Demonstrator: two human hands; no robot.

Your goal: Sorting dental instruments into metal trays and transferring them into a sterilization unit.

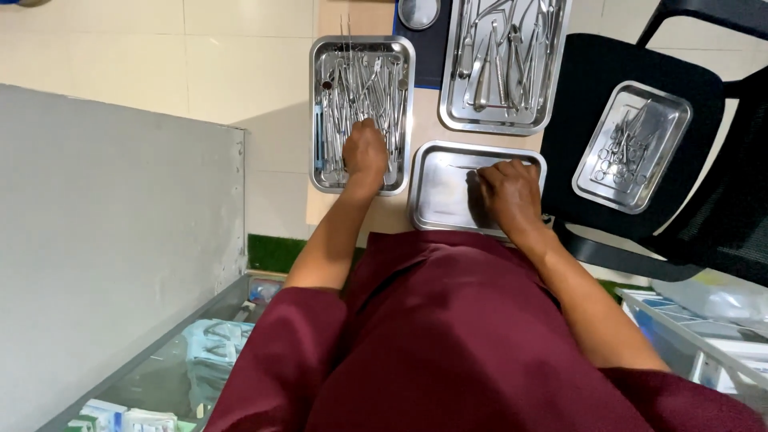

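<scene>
I look down on a pale wooden tabletop (356, 218), narrow and lit evenly from above. Beyond its far edge and to the left lies a floor of large cream tiles (160, 48) with thin grout lines. A grey partition wall (112, 240) stands at my left, its edge scuffed and dotted with screws. Below it, a glass-topped cabinet (160, 376) shows blue and white packets inside. A strip of green mat (272, 252) runs by the tabletop's near left corner. At the tabletop's right edge stands a black office chair (592, 88) with a padded seat and mesh back. Low on the right sits another glass case (704, 328) with a white frame.
</scene>
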